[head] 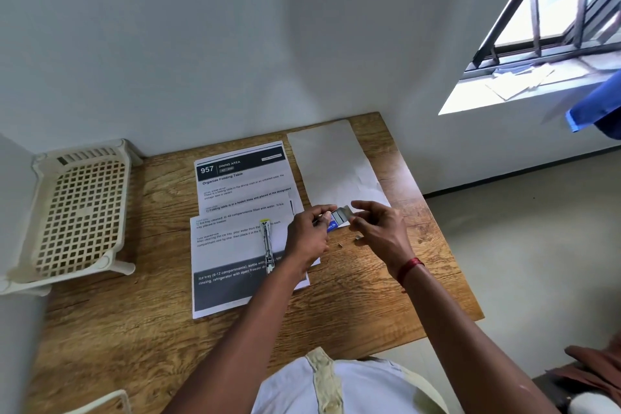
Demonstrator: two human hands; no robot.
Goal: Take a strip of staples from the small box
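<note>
Head view looks down on two hands meeting above a wooden table (386, 296). Left hand (307, 239) has its fingers curled, pinching the blue end of a small staple box (336, 220); right hand (378, 228) pinches the grey strip of staples (344, 213) at the box's other end, thumb and fingers closed on it. Box sits between the two hands, held just above the table. Below the left hand's palm lies an open stapler (267, 247) on printed sheets (235, 212). Beyond the right fingers lies a blank sheet (332, 161). Two loose bits of staple (359, 238) lie just under the right hand. Well left of the left hand stands a cream plastic rack (80, 212).
</note>
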